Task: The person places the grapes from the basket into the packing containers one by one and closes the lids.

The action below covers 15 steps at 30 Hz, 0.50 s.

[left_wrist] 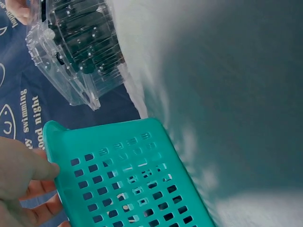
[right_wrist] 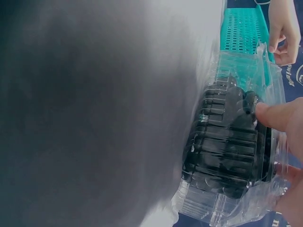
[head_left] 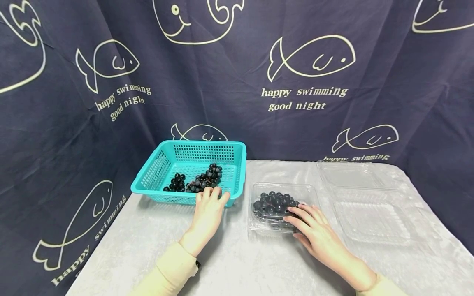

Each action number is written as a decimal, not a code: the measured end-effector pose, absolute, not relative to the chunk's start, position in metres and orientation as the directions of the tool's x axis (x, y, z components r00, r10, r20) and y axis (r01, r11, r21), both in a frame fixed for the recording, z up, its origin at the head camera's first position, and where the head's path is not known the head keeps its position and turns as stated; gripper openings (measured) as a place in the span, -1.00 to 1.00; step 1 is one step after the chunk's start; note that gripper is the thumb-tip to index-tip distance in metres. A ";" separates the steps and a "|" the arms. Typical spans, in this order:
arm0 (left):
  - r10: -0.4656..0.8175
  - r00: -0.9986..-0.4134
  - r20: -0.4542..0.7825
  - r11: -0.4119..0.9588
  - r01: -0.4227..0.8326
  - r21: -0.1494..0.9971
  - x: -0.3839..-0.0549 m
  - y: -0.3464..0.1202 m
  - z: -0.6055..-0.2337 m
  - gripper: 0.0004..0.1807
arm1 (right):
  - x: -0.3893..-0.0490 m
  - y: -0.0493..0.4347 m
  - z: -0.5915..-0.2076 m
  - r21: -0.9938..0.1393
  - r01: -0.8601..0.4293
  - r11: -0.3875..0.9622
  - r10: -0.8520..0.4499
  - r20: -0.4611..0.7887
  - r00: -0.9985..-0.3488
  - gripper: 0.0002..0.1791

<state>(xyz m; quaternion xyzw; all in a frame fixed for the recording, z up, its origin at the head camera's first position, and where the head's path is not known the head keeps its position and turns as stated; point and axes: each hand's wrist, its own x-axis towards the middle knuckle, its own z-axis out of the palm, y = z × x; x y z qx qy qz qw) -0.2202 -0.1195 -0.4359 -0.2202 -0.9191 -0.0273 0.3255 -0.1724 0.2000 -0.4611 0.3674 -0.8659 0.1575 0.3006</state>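
A turquoise perforated basket [head_left: 237, 172] stands at the left, with a loose bunch of dark grapes [head_left: 205, 179] and a smaller cluster [head_left: 176, 183] inside. My left hand [head_left: 209, 211] grips its front rim near the right corner; in the left wrist view the thumb [left_wrist: 45, 170] lies against the rim and the fingers reach over it. Right of the basket, a clear plastic box [head_left: 309, 190] holds dark grapes [head_left: 274, 201]. My right hand [head_left: 322, 236] rests on the right side of these grapes with extended fingers, the thumb [right_wrist: 272, 116] at the box's near side.
Clear plastic box parts [head_left: 372, 222] lie open at the right, with another clear piece [head_left: 348, 174] behind. A pale cloth [head_left: 237, 263] covers the table. Dark printed curtains [head_left: 244, 82] hang at the back and sides.
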 end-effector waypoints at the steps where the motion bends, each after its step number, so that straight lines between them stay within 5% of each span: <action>1: 0.386 -0.688 0.614 0.901 0.424 -0.092 -0.220 -0.119 -0.436 -0.75 | -0.172 0.200 -0.461 -0.051 -0.731 0.681 -0.540 0.639 -0.548 -0.56; 15: 0.377 -0.687 0.621 0.906 0.412 -0.094 -0.220 -0.117 -0.440 -0.80 | -0.179 0.198 -0.459 -0.032 -0.743 0.669 -0.536 0.671 -0.512 -0.60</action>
